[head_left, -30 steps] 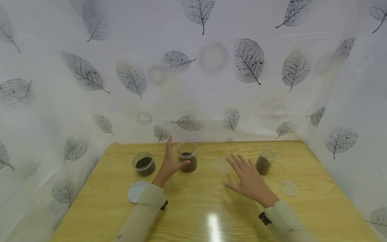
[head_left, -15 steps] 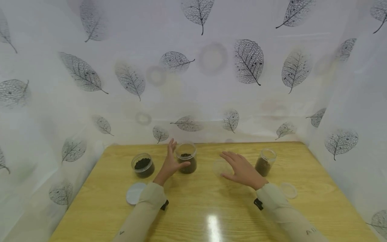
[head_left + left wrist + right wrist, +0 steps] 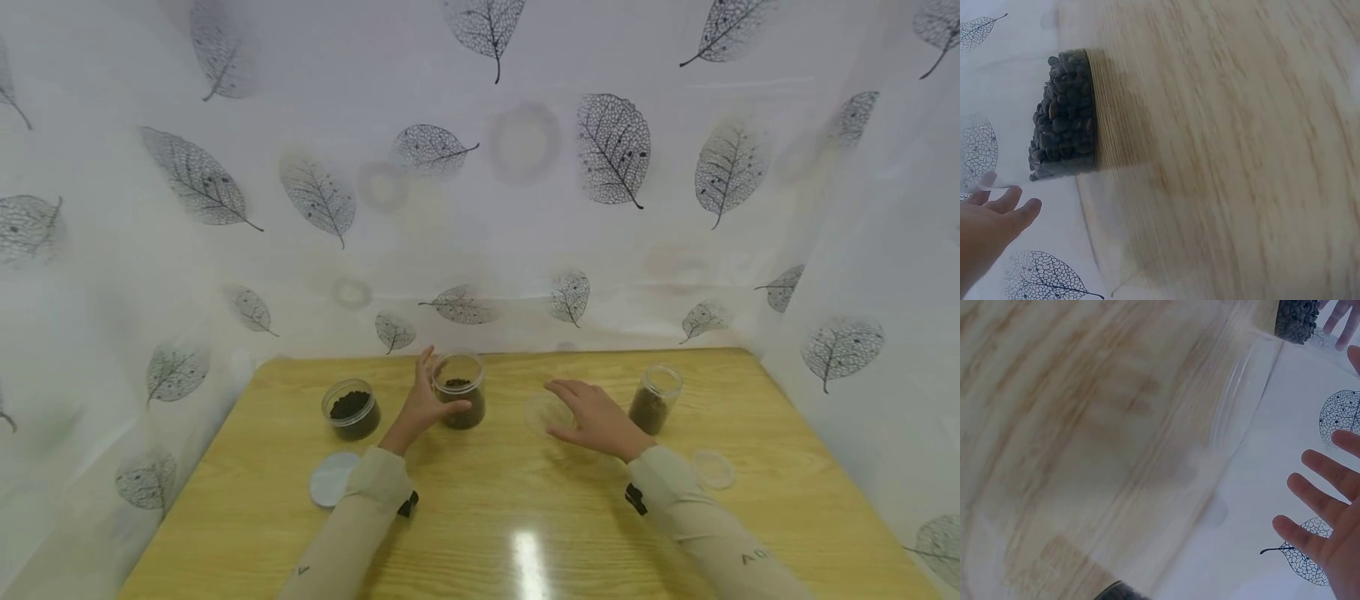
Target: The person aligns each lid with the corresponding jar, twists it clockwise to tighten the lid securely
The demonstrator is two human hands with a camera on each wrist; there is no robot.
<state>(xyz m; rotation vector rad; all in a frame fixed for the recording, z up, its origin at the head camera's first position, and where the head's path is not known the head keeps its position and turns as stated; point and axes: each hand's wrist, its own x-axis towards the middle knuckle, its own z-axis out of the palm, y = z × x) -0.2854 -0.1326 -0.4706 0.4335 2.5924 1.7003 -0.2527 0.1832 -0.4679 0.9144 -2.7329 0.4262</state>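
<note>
My left hand [image 3: 416, 412] is spread at the left side of a clear, lidless jar [image 3: 461, 388], its thumb across the front. Dark pebble-like pieces [image 3: 1066, 119] fill the jar's lower part. In the left wrist view the fingertips reach the jar's upper side; whether they press it is unclear. To the right, my right hand [image 3: 596, 421] hovers over a clear round lid [image 3: 537, 417], partly covering it. Its fingers look extended and apart in the right wrist view, and nothing is in them.
A short open jar of black pieces [image 3: 352, 407] stands on the left, a white lid [image 3: 328, 481] before it. On the right is a narrow open jar [image 3: 648, 408] with dark contents, a clear lid [image 3: 712, 469] nearer. Leaf-patterned sheeting surrounds the wooden table [image 3: 465, 517].
My right hand has moved left and its fingers have come closer together in the head view. My left hand has drawn slightly nearer the middle jar. The jars and lids have stayed put.
</note>
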